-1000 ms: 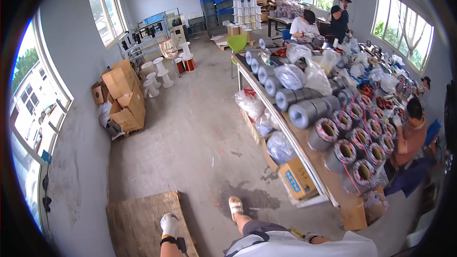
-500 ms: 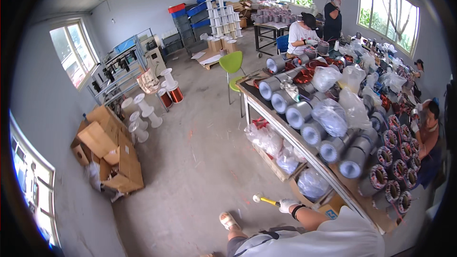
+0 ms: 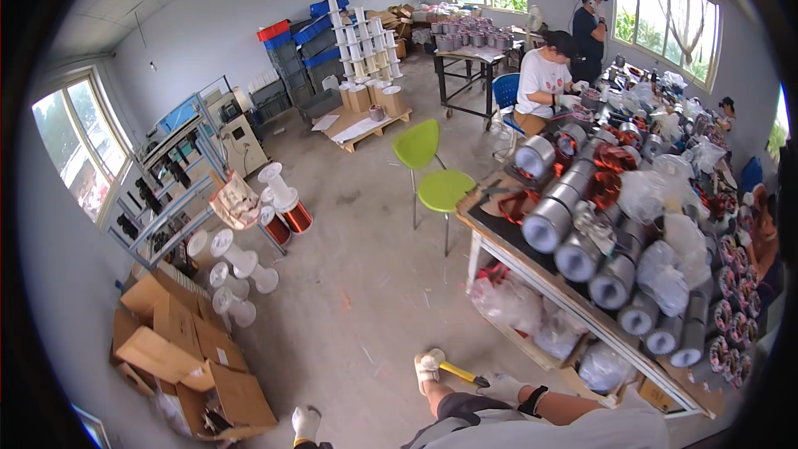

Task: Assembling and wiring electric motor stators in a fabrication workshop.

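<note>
My right hand, in a white glove with a dark band at the wrist, is closed around the black grip of a mallet. The mallet's yellow handle points left, and its pale head overlaps my foot in a light sandal, so the head is hard to make out. At the lower edge, my left hand shows in a white glove, with nothing visible in it and its fingers loosely extended. The workbench stands to my right, bearing grey metal cylinders and clear plastic bags.
A green chair stands by the bench's far corner. Cardboard boxes and white spools line the left side, near a metal rack. A seated person works at the bench; another person stands behind.
The view has shifted forward and turned right to left slightly; the chair and bench end look closer. My left hand has come into view. The mallet stays in my right hand, now over my foot.
</note>
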`<state>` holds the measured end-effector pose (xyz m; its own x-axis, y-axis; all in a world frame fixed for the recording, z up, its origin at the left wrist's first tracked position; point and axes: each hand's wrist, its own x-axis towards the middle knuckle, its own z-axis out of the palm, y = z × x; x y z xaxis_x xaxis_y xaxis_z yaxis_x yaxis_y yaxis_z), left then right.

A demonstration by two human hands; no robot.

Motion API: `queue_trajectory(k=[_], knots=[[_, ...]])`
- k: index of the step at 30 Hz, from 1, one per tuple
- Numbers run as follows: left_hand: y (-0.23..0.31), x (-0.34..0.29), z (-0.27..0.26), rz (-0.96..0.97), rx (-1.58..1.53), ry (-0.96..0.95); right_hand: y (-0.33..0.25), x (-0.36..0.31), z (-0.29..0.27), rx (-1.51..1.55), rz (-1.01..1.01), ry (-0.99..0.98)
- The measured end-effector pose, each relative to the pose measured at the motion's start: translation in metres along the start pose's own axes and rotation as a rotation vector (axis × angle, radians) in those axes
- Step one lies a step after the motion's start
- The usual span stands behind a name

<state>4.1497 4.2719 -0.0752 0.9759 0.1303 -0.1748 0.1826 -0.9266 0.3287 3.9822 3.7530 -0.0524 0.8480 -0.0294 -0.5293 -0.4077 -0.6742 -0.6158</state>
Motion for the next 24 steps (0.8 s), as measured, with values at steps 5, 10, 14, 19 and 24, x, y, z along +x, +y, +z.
queue_trajectory(k=[5, 10, 14, 19, 24], knots=[[0.038, 0.153, 0.011, -0.126, -0.023, -0.285, -0.128, 0.17, -0.08, 0.038, -0.13, -0.053], [0.06, 0.292, 0.008, -0.122, -0.104, -0.265, -0.245, 0.335, -0.155, -0.004, -0.273, 0.007], [0.097, 0.452, -0.006, -0.008, -0.134, -0.267, -0.321, 0.444, -0.224, 0.073, -0.262, 0.064], [0.159, 0.702, -0.075, 0.334, 0.002, -0.44, -0.387, 0.582, -0.26, 0.309, -0.188, 0.055], [0.335, 0.89, -0.05, 0.705, 0.029, -0.68, -0.431, 0.65, -0.34, 0.353, -0.06, 0.223]])
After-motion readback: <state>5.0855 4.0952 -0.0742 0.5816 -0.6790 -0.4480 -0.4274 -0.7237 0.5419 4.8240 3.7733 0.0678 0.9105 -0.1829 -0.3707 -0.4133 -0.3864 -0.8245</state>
